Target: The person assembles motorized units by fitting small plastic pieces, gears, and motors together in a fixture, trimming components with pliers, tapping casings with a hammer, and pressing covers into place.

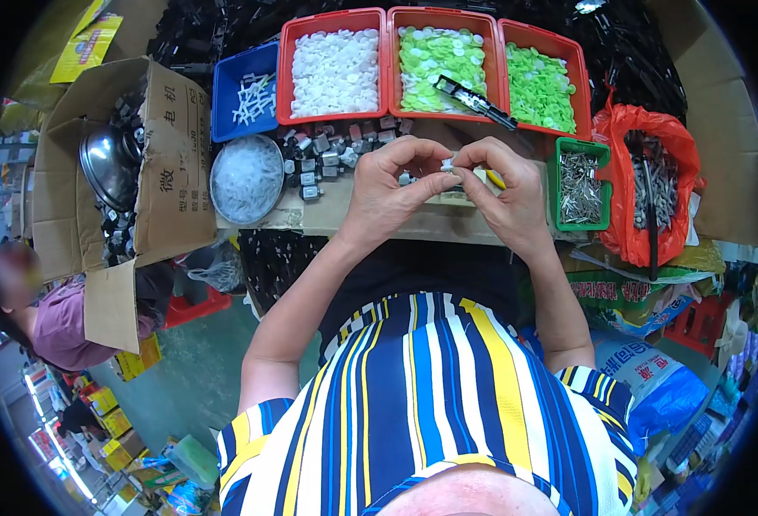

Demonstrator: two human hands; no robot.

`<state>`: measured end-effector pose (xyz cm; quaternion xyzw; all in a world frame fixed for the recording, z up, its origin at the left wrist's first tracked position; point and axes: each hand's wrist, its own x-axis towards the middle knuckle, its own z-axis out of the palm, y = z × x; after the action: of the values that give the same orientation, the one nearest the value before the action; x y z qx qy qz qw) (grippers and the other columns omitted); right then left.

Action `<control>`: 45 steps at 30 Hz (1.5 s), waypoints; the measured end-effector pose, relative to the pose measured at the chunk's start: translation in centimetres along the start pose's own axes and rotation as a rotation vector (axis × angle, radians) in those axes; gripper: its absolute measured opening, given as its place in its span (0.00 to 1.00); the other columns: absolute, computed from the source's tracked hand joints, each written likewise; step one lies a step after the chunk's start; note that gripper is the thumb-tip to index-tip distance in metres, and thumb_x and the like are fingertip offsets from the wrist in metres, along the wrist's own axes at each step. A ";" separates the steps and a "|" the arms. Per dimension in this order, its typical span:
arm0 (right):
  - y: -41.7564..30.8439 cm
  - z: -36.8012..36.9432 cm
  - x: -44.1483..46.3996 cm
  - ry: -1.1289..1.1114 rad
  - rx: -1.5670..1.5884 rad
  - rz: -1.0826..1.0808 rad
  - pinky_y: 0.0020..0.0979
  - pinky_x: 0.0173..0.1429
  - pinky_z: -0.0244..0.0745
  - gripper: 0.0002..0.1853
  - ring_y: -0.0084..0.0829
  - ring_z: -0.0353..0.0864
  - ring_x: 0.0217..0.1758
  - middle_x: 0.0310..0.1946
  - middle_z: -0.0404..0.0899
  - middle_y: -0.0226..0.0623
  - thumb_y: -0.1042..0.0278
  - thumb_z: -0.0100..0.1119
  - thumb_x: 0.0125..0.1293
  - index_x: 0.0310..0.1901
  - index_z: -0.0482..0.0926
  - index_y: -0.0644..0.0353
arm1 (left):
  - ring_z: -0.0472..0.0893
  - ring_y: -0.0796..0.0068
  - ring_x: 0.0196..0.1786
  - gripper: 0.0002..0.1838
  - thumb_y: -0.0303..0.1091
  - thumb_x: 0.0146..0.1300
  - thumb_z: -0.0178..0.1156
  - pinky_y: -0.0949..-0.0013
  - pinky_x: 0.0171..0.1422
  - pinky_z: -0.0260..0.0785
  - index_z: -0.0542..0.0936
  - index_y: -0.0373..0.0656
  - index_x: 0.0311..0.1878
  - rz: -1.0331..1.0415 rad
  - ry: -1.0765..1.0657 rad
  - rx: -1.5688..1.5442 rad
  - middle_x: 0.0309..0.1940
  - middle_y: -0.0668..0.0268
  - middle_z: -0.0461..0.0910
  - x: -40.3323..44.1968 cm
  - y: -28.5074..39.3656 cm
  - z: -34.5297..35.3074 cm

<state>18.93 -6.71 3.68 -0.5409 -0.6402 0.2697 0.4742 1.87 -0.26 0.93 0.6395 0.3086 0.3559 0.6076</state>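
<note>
My left hand (399,185) and my right hand (503,187) meet over the front of the work table. Thumb and forefinger of each are pinched on a small white part (449,164); fingertips cover much of it, so its exact kind is unclear. Just behind my left hand lie several small silver motors (312,168) on the cardboard-covered table (336,217). A yellow-tipped tool (495,179) shows partly beside my right fingers. Farther back, a black elongated part (475,100) rests across the red bin of green and white discs (442,56).
Along the back stand a blue bin (219,101) of white pieces, a red bin (286,64) of white discs and another red bin (582,82) of green discs. A metal bowl (215,193) sits left; a green bin (556,193) and red bag (613,228) sit right. A person (69,322) is at left.
</note>
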 end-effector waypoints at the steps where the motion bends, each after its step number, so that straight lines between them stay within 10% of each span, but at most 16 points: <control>1: 0.0 0.1 0.0 -0.006 -0.033 -0.016 0.32 0.40 0.75 0.05 0.35 0.82 0.35 0.32 0.78 0.41 0.80 0.61 0.60 0.37 0.77 0.68 | 0.79 0.82 0.37 0.15 0.31 0.55 0.73 0.74 0.44 0.73 0.83 0.38 0.45 0.019 0.002 0.028 0.35 0.69 0.82 -0.1 -0.1 -0.1; 19: 3.5 2.5 -1.3 -0.156 -0.491 -0.092 0.42 0.44 0.69 0.04 0.41 0.75 0.43 0.34 0.72 0.39 0.73 0.61 0.58 0.33 0.76 0.61 | 0.77 0.60 0.49 0.18 0.32 0.53 0.69 0.59 0.52 0.70 0.82 0.43 0.48 0.627 -0.036 1.125 0.44 0.62 0.77 -4.2 -3.1 -0.9; 45: 3.4 3.0 -1.8 -0.255 -0.695 -0.273 0.39 0.41 0.72 0.04 0.40 0.77 0.44 0.34 0.75 0.40 0.74 0.60 0.51 0.30 0.80 0.62 | 0.75 0.59 0.51 0.21 0.27 0.50 0.60 0.60 0.54 0.70 0.81 0.38 0.51 0.655 -0.133 1.176 0.49 0.59 0.76 -4.2 -4.5 -1.3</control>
<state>17.69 -6.98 -1.05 -0.5413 -0.8132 0.0365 0.2108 -1.34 -2.71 -3.89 0.9448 0.2033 0.2543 0.0370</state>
